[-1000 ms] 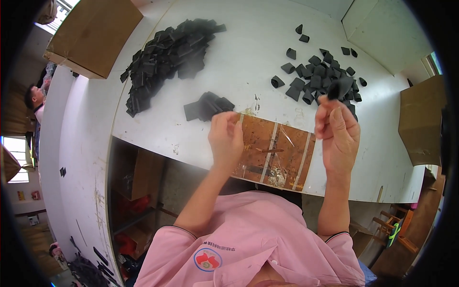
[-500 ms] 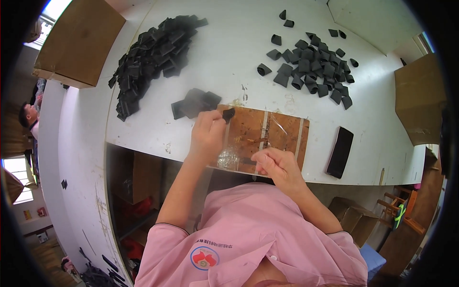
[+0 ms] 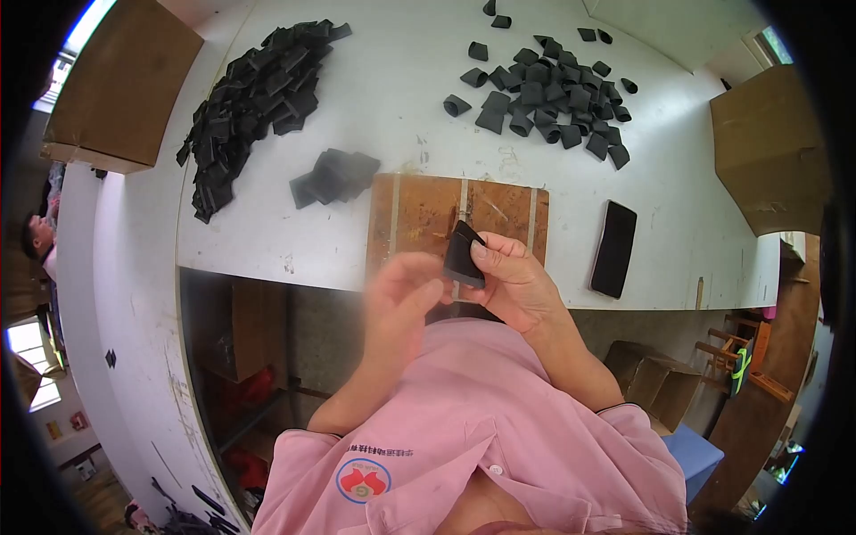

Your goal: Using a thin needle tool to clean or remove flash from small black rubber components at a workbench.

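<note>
Pinched between the thumb and fingers of my right hand (image 3: 515, 278) is a black fabric piece (image 3: 464, 257), small and flat-looking, held over the front part of a brown wooden board (image 3: 499, 205). Close beside it on the left is my left hand (image 3: 401, 299), smeared by motion, so its fingers and any grip cannot be made out. Left of the board lies a small stack of flat black pieces (image 3: 334, 178). Farther back on the left is a large heap of flat black pieces (image 3: 259, 102). Black pieces bent into open loops (image 3: 562, 94) are gathered at the back right.
A dark phone (image 3: 614, 250) lies on the white table (image 3: 401, 89) right of the board. Cardboard boxes stand at the far left (image 3: 125, 85) and the right (image 3: 771, 152). Another person (image 3: 40, 236) is beyond the left side. The table's front edge runs just before me.
My left hand has come from the small stack toward me and is now beside my right hand. The black piece it held is now in my right hand. The view has shifted slightly.
</note>
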Action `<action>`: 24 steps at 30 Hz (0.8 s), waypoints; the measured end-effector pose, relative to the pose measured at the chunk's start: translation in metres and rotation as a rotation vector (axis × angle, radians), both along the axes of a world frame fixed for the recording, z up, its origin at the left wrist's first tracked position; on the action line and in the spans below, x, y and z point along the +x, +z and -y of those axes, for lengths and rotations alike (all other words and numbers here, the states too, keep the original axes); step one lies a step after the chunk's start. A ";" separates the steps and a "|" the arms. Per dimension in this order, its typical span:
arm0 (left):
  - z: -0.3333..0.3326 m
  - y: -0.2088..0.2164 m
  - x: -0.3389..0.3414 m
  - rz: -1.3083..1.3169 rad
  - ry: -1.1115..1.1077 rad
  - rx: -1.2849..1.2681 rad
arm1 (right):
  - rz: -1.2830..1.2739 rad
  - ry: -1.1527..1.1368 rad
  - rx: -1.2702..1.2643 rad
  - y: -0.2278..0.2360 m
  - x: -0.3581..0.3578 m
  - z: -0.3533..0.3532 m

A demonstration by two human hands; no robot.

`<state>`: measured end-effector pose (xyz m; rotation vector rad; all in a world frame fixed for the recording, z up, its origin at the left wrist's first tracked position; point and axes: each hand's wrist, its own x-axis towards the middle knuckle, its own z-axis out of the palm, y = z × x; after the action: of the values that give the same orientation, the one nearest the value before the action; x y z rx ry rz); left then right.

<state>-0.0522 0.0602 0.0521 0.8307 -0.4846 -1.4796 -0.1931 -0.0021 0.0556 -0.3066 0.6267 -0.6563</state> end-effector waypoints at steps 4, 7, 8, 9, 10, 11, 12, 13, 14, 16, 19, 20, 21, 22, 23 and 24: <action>0.000 -0.004 -0.007 0.115 0.011 -0.012 | 0.051 0.009 0.005 -0.007 0.001 -0.001; 0.003 -0.005 -0.007 0.183 0.026 -0.034 | -0.003 0.034 -0.011 -0.009 0.002 -0.001; 0.003 -0.005 -0.007 0.224 0.025 -0.038 | 0.001 0.038 -0.013 -0.009 0.001 -0.002; 0.002 -0.003 -0.007 0.229 0.031 -0.041 | -0.233 0.083 -0.183 -0.009 0.000 -0.003; 0.002 -0.002 -0.008 0.339 0.064 -0.008 | -0.461 0.128 -0.360 -0.010 0.003 -0.003; 0.002 0.000 -0.009 0.450 0.100 0.025 | -0.772 -0.081 -0.689 -0.014 0.007 -0.008; 0.003 -0.003 -0.012 0.580 0.135 -0.019 | -1.069 -0.313 -1.014 -0.017 0.011 -0.015; 0.004 -0.002 -0.011 0.771 0.170 -0.120 | -1.108 -0.350 -1.140 -0.011 0.008 -0.016; 0.005 0.000 -0.011 0.957 0.198 -0.220 | -0.995 -0.330 -1.177 0.001 0.005 -0.019; 0.008 0.003 -0.013 1.054 0.231 -0.344 | -0.852 -0.235 -1.288 0.005 0.007 -0.021; 0.010 -0.001 -0.017 1.341 0.446 -0.481 | -0.999 -0.280 -1.390 0.005 0.011 -0.016; 0.010 -0.004 -0.021 1.343 0.449 -0.481 | -0.996 -0.279 -1.393 0.003 0.014 -0.014; 0.009 -0.006 -0.026 1.190 0.498 -0.336 | -1.099 -0.326 -1.498 0.000 0.017 -0.012; 0.009 -0.004 -0.028 1.036 0.543 -0.197 | -1.199 -0.377 -1.604 -0.002 0.019 -0.010; 0.012 0.006 -0.026 0.619 0.402 -0.008 | -1.198 -0.379 -1.607 -0.002 0.019 -0.010; 0.015 0.006 -0.019 0.618 0.402 -0.010 | -1.143 -0.362 -1.405 -0.002 0.019 -0.010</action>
<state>-0.0707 0.0456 0.0576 1.2989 -0.7281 -0.8344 -0.1744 0.0079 0.0537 -2.0072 1.2310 -1.1981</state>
